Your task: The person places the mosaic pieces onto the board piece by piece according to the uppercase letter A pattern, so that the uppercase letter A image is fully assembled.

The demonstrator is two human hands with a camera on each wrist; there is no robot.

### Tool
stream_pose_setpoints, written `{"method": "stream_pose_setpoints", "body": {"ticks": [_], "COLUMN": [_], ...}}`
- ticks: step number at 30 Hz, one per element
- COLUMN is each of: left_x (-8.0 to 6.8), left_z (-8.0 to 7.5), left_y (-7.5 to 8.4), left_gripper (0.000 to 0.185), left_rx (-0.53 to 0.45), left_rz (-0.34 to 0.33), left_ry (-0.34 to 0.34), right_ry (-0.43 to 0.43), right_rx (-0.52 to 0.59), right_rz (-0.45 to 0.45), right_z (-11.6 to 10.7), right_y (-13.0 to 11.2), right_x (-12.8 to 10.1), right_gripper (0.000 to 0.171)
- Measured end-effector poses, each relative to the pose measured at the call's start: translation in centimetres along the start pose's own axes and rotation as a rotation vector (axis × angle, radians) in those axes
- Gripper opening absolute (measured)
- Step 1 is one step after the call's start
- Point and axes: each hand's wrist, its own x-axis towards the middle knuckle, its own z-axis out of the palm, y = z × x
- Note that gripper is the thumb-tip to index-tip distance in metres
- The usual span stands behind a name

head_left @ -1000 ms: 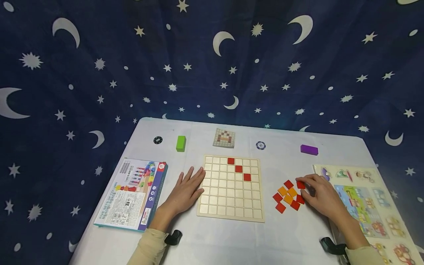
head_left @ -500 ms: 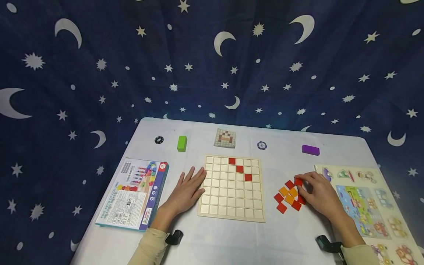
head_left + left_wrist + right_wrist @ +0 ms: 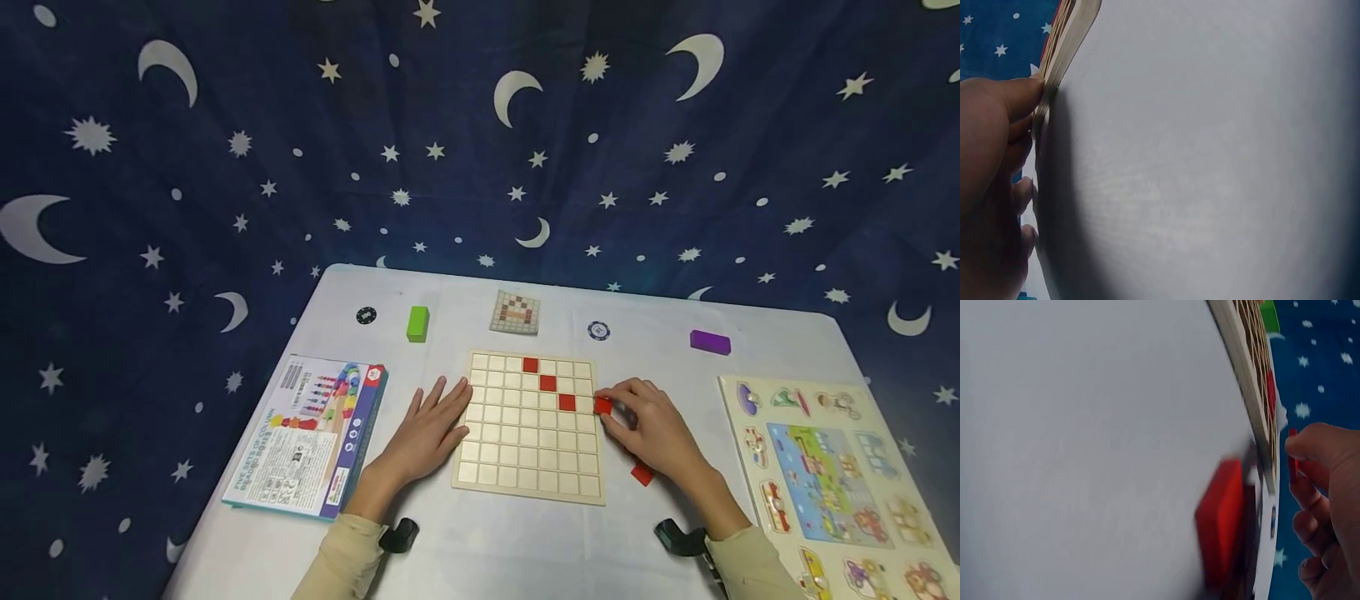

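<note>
Print on the toy box (image 3: 307, 437) – too small and blurred to read.

Left hand (image 3: 427, 429) lies flat, fingers spread; right hand (image 3: 651, 427) holds a pinching grip

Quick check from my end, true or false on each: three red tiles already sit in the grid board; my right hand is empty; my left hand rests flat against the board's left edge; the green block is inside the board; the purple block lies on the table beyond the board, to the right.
1. Three red tiles sit in the grid board. True; they run in a diagonal.
2. The right hand is empty. False; it pinches a red tile at the board's right edge.
3. The left hand rests flat against the board's left edge. True.
4. The green block is inside the board. False; it stands on the table beyond the board, to the left.
5. The purple block lies on the table beyond the board, to the right. True.
</note>
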Motion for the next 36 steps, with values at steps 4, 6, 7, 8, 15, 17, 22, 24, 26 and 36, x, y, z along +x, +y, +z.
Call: {"method": "stream_pose_setpoints", "body": {"ticks": [4,6,7,8,15,17,22,24,26,36], "left_x": [0.0,0.0,0.1,0.1,0.1,0.1,0.0,0.0,0.0,0.0], "left_z": [0.1,0.1,0.1,0.1,0.3,0.3,0.3,0.3,0.3,0.1], "left_y": [0.1,0.1,0.1,0.1,0.0,0.0,0.1,0.1,0.1,0.2], "left_gripper": [0.063,0.063,0.063,0.063,0.063,0.063,0.062,0.062,0.062,0.064], "left_rx": [0.006,0.013,0.013,0.014,0.013,0.014,0.008,0.008,0.008,0.001], "left_rz": [0.006,0.005,0.008,0.009,0.009,0.012,0.011,0.006,0.007,-0.013], "left_ry": [0.015,0.013,0.015,0.016,0.018,0.028,0.037,0.030,0.033,0.010], "right_ry": [-0.037,-0.062,-0.076,-0.093,-0.136,-0.123,-0.087,-0.072,-0.064,-0.040], "right_rx": [0.022,0.025,0.029,0.032,0.041,0.041,0.019,0.008,-0.004,-0.013], "right_rz": [-0.055,-0.067,-0.069,-0.066,-0.079,-0.101,-0.136,-0.145,-0.153,-0.138], "right_z": [0.7,1.0,1.2,1.3,2.1,2.3,2.5,2.5,2.5,1.8], "right_y": [-1.2,-1.7,-1.9,-2.2,-2.9,-3.0,-3.0,-3.0,-3.0,-2.6], "right_x": [0.5,0.6,0.6,0.6,0.7,0.8,1.0,1.0,1.0,0.3], "right_gripper": [0.036,0.037,0.037,0.037,0.034,0.033,0.033,0.033,0.033,0.037]}}
